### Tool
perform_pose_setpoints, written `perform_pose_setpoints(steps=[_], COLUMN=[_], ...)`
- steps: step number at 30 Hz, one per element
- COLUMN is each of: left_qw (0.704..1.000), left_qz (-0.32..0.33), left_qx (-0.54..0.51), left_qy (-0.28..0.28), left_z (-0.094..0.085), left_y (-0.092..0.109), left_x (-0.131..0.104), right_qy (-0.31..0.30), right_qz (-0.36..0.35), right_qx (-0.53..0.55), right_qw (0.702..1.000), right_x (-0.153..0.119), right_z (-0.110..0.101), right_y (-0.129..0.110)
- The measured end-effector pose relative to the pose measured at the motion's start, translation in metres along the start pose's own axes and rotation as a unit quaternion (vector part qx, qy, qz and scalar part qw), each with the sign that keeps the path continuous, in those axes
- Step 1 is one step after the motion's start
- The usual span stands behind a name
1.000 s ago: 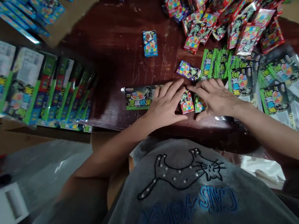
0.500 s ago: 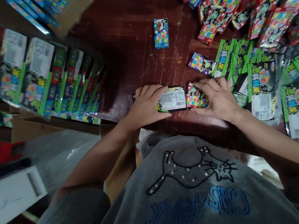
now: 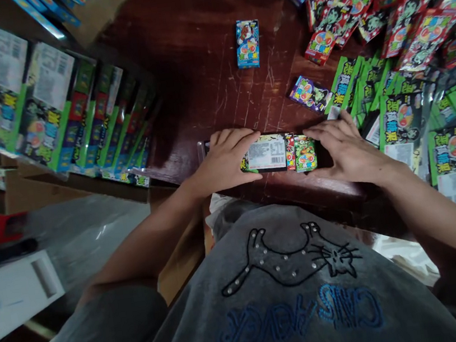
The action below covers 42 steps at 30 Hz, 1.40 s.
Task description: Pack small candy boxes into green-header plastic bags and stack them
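My left hand is wrapped around a flat black candy package, a sleeve with a pale barcode label facing up, at the table's front edge. At its right end a small red candy box shows only as a narrow strip, the rest hidden inside. A small green candy box sits right against the red one, in line with it. My right hand grips the green box's outer end, fingertips on the far side and thumb on the near side.
A blue box and a purple box lie loose beyond my hands. Red boxes are heaped at back right, above green-black packages. Filled packages stand in a row at left, over a cardboard carton.
The red box has slid left, mostly into the black package. My right hand has shifted from over both boxes to the green box's outer end, uncovering it. The view has tilted slightly.
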<state>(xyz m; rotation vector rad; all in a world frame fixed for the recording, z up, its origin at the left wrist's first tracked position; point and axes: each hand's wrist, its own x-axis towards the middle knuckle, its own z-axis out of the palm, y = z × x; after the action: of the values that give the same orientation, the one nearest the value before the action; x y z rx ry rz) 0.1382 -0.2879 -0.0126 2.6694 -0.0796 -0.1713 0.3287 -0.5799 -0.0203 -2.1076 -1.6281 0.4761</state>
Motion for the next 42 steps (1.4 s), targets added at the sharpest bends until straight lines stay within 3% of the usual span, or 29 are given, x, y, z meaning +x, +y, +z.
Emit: perform_pose_setpoints(steps=[6, 10, 14, 17, 23, 27, 29, 35, 42], left_qw=[1.000, 0.999, 0.999, 0.999, 0.999, 0.998, 0.997, 0.989, 0.989], left_qz=[-0.015, -0.023, -0.031, -0.049, -0.037, -0.043, -0.044, -0.041, -0.036], left_qx=[-0.013, -0.021, -0.021, -0.016, 0.003, 0.034, 0.067, 0.139, 0.143], left_qy=[-0.011, -0.008, 0.004, 0.011, 0.015, 0.017, 0.011, -0.011, -0.016], left_z=[0.003, 0.004, 0.006, 0.007, 0.010, 0.014, 0.018, 0.026, 0.023], left_y=[0.002, 0.001, 0.005, 0.010, 0.015, 0.021, 0.026, 0.038, 0.040], left_x=[0.005, 0.004, 0.003, 0.003, 0.000, -0.003, -0.004, -0.004, 0.000], right_qy=[-0.005, -0.020, 0.020, 0.041, 0.018, 0.138, 0.170, 0.183, 0.169], right_qz=[-0.030, -0.029, -0.001, 0.005, -0.014, 0.080, 0.125, 0.178, 0.181], right_qx=[0.029, 0.035, 0.000, -0.005, 0.062, 0.038, 0.009, 0.012, 0.027], right_qw=[0.999, 0.999, 1.000, 0.999, 0.998, 0.986, 0.977, 0.967, 0.969], right_x=[0.018, 0.022, 0.015, 0.011, 0.006, -0.006, -0.012, -0.010, -0.003], right_z=[0.005, -0.003, -0.009, -0.001, 0.017, 0.029, 0.038, 0.065, 0.068], right_y=[0.004, 0.007, 0.008, 0.002, -0.015, -0.033, -0.045, -0.063, -0.054])
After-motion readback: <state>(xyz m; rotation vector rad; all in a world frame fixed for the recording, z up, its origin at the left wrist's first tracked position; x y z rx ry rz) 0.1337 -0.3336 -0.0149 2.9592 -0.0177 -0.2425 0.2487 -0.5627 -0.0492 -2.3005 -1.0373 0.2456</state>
